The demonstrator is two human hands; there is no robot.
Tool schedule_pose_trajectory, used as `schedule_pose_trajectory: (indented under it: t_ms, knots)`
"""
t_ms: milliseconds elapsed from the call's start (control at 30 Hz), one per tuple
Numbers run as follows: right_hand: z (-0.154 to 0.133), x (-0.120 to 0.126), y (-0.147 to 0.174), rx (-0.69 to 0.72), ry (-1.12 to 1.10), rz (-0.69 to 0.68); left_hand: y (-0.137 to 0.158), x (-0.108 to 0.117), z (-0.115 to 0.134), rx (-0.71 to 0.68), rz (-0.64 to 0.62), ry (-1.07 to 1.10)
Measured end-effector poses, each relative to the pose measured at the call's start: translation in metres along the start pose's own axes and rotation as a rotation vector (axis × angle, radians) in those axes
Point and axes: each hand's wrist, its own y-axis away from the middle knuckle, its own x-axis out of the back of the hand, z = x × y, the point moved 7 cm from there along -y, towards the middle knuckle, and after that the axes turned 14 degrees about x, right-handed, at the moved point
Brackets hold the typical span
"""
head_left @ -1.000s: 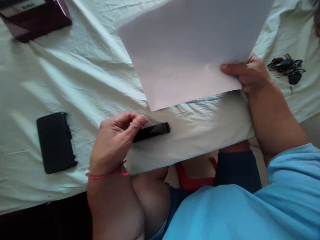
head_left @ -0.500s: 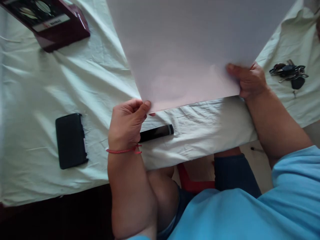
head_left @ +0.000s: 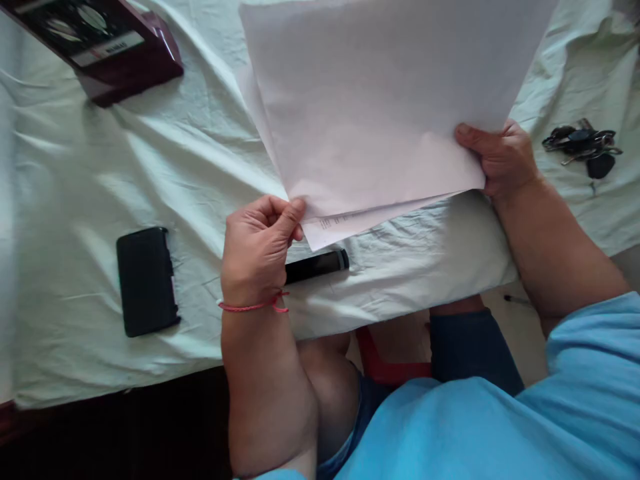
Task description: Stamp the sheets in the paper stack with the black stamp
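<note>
White sheets of paper [head_left: 385,100] are held up above the cloth-covered table. My left hand [head_left: 260,247] is closed, its thumb and fingers pinching the sheets' near left corner. At the near right edge, my right hand [head_left: 505,157] grips them, thumb on top and fingers hidden underneath. The top sheet's facing side looks blank. Beneath it a second sheet [head_left: 323,235] sticks out at the near left, with small printed text along its edge. A dark cylinder-like object [head_left: 317,266] lies on the cloth just right of my left wrist, partly covered by it.
A black phone-like case [head_left: 147,281] lies on the pale tablecloth [head_left: 75,200] at the left. A dark maroon box-shaped object [head_left: 135,70] stands at the back left. A bunch of keys [head_left: 583,143] rests at the right. Below the table edge is a red seat [head_left: 383,367].
The sheets have fanned apart at the near left, and the lower sheet with print now shows. The top sheet's far left corner has come into view. Both hands keep their hold.
</note>
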Motion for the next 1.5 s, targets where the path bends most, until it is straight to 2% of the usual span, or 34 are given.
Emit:
schedule_pose_trajectory:
  t_ms: [200,533,633,833,900,1200,1300,1500]
  knots:
    - [0.011,0.005,-0.006,0.012,-0.07,-0.012,-0.007,0.003,-0.006,-0.027,0.057,0.109]
    - [0.011,0.006,-0.003,0.01,-0.065,-0.02,-0.007,0.005,-0.007,-0.096,0.045,0.009]
    - [0.01,0.005,-0.003,0.023,-0.055,-0.011,-0.007,0.004,-0.006,-0.102,0.06,0.043]
    - [0.009,0.009,-0.01,0.058,-0.02,-0.019,-0.003,-0.01,-0.004,-0.006,-0.105,0.095]
    - [0.01,0.009,-0.011,0.063,-0.021,-0.017,-0.002,-0.01,-0.003,0.001,-0.113,0.119]
    - [0.011,0.008,-0.012,0.061,-0.073,-0.022,-0.001,-0.007,-0.001,-0.062,-0.079,0.008]
    - [0.013,0.01,-0.013,0.062,-0.095,-0.019,-0.004,-0.005,-0.003,-0.074,-0.056,0.101]
    - [0.013,0.01,-0.013,0.07,-0.062,-0.035,-0.005,0.001,-0.001,-0.015,0.082,0.337]
